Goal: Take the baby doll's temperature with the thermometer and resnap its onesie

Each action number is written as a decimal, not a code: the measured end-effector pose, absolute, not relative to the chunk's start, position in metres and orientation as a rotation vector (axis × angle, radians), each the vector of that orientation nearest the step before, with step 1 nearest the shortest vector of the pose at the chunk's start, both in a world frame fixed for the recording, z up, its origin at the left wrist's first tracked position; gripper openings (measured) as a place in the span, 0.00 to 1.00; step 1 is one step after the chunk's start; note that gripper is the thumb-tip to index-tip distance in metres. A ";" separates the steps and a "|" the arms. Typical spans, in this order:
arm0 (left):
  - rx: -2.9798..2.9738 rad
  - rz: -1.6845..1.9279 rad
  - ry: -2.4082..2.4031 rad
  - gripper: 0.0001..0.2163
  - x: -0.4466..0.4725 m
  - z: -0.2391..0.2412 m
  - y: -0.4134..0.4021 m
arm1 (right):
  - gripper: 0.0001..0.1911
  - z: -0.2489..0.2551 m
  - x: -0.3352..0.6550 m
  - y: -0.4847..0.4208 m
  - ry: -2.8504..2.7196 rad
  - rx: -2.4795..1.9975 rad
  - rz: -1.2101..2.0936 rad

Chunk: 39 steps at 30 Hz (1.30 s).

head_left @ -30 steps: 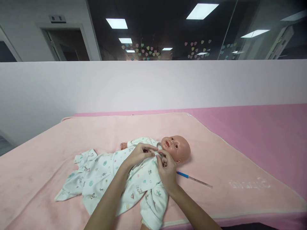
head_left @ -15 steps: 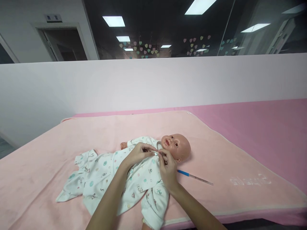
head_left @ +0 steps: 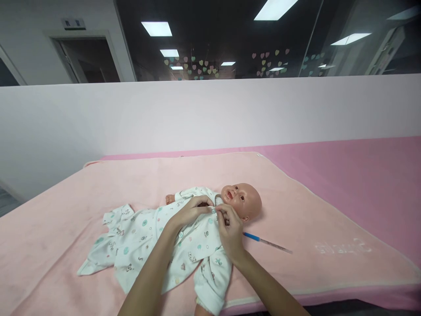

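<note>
A baby doll (head_left: 246, 197) lies on its back with its head to the right, dressed in a white patterned romper (head_left: 194, 248). At the romper's neckline, my left hand (head_left: 192, 210) is closed, thumb and fingers pinching the fabric edge. Right beside it, my right hand (head_left: 230, 226) pinches the same edge close to the doll's chin. Between my fingertips a small snap button shows in part. Part of the doll's chest is hidden behind my hands. The romper's legs spread out to the left.
A thermometer (head_left: 268, 242) with a blue end lies right of my right hand. Beneath everything is a peach blanket (head_left: 315, 215) over a pink mat (head_left: 362, 175). A white low wall (head_left: 210, 114) stands behind, with dark glass above it.
Both hands stay at the neckline. My fingertips have shifted slightly on the fabric, and the snap button that showed plainly before is now mostly covered.
</note>
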<state>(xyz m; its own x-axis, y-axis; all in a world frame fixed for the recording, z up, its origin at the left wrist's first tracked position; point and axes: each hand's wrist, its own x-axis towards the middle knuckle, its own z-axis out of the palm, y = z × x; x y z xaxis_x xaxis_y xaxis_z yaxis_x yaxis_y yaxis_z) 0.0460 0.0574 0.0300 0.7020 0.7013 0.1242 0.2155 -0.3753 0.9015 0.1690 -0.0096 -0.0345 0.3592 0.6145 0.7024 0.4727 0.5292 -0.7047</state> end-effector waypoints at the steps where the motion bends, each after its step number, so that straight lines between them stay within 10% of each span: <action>1: 1.902 0.619 0.716 0.06 0.047 0.030 0.057 | 0.09 -0.035 0.169 -0.009 -1.279 -1.081 0.100; 39: 1.871 0.699 0.723 0.07 0.045 0.026 0.060 | 0.10 -0.035 0.166 -0.008 -1.319 -1.159 0.043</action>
